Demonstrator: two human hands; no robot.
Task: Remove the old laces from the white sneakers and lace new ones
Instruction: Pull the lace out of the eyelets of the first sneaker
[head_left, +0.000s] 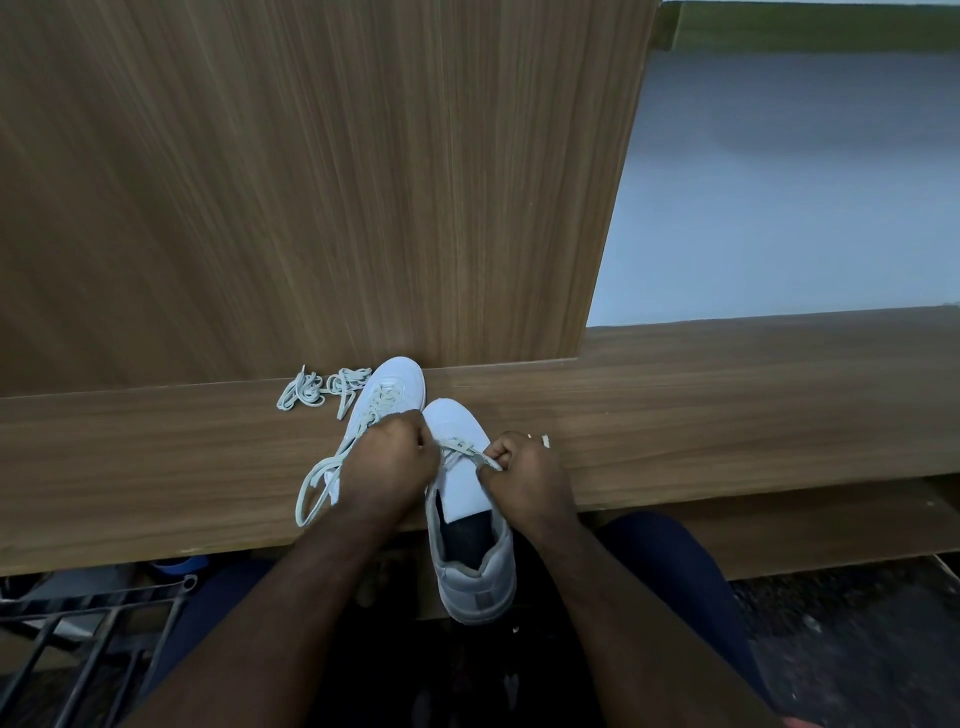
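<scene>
Two white sneakers stand side by side on the wooden ledge. The near sneaker (470, 551) hangs its heel over the ledge's front edge, with a pale lace (460, 446) crossing its lowest eyelets. My left hand (389, 460) grips one end of that lace, and my right hand (524, 470) pinches the other end; a lace tip (545, 441) sticks out beyond it. The far sneaker (387, 389) is laced, and its long loose ends (319, 480) trail left. A pile of loose laces (322, 389) lies further left.
The wooden ledge (727, 415) runs across the view, backed by a tall wooden panel (311, 182) and a pale wall (805, 182). A black metal rack (88, 639) stands low left. My legs in dark trousers (670, 561) sit under the ledge.
</scene>
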